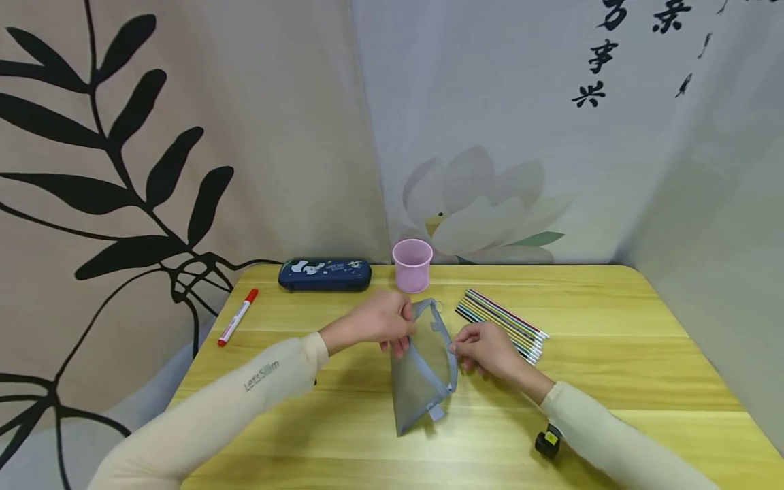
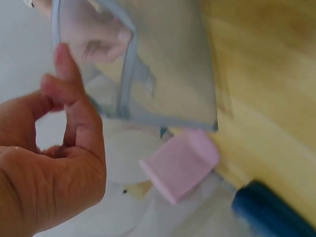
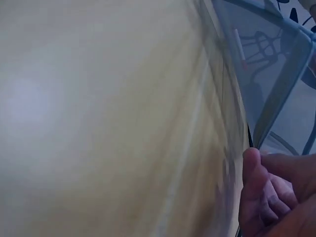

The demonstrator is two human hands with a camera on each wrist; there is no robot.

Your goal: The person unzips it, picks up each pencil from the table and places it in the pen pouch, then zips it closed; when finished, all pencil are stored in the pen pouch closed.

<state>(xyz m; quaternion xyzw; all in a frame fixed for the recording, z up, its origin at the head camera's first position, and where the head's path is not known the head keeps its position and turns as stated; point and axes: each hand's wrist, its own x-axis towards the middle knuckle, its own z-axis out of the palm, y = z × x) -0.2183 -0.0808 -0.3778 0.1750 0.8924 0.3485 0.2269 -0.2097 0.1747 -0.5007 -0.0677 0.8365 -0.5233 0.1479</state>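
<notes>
A see-through grey mesh pouch (image 1: 409, 381) with blue-grey trim stands tilted above the table between both hands, its mouth spread apart. My left hand (image 1: 388, 321) pinches the trim on the left side of the mouth; in the left wrist view its thumb and fingers (image 2: 66, 74) meet at the pouch's edge. On the opposite side, my right hand (image 1: 486, 348) pinches the other trimmed edge between thumb and forefinger. Close up in the right wrist view, the fingertips (image 3: 252, 158) hold the end of that trim. Mesh shows through to the background.
A pink cup (image 1: 412, 267) stands at the table's back edge, beside a dark blue pencil case (image 1: 324, 275). Several striped pencils (image 1: 502, 323) lie in a row behind the right hand. A red-capped white marker (image 1: 237, 318) lies at the left.
</notes>
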